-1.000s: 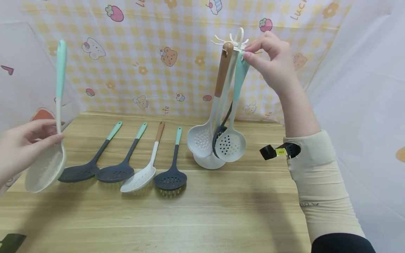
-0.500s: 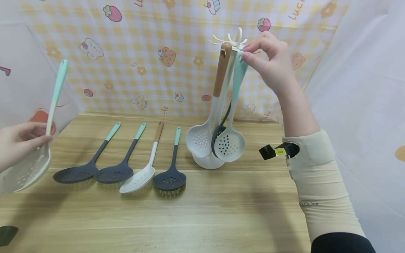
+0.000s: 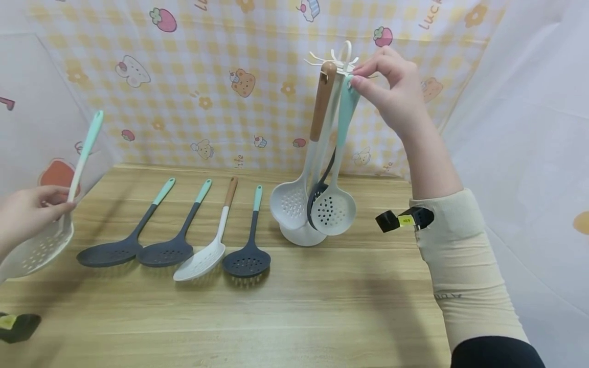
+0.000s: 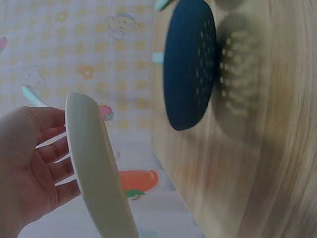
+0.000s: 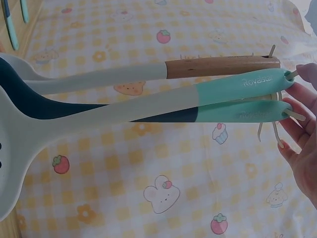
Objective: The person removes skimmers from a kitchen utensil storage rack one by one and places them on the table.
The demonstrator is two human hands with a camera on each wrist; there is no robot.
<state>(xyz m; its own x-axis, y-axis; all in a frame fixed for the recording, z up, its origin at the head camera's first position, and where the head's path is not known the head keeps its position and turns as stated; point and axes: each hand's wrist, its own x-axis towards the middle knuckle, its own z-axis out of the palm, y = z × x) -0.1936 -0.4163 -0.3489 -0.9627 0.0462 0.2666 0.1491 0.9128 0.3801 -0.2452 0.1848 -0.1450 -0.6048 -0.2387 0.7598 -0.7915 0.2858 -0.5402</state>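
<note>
At the left, my left hand [image 3: 34, 212] holds a white skimmer [image 3: 41, 251] by its neck, just above the bowl. Its mint handle points up and leans right; in the left wrist view the pale bowl [image 4: 99, 168] appears edge-on. High at the white rack [image 3: 306, 236], my right hand [image 3: 397, 89] pinches the mint handle's tip of a white skimmer [image 3: 335, 210]. The right wrist view shows a hook through that handle's hole [image 5: 288, 75]. Beside it on the rack hang a brown-handled white slotted spoon [image 3: 290, 204] and a dark mint-handled skimmer [image 5: 163, 115].
Along the wooden table [image 3: 276, 317] lie a dark turner [image 3: 110, 253], another dark turner [image 3: 165, 252], a white brown-handled slotted spoon [image 3: 201, 261] and a dark skimmer [image 3: 247, 261]. Behind them hangs a checked cloth [image 3: 184, 92].
My left hand has shifted left with its skimmer, whose handle has dropped lower and now leans right. The right hand stays at the rack with the hanging skimmer.
</note>
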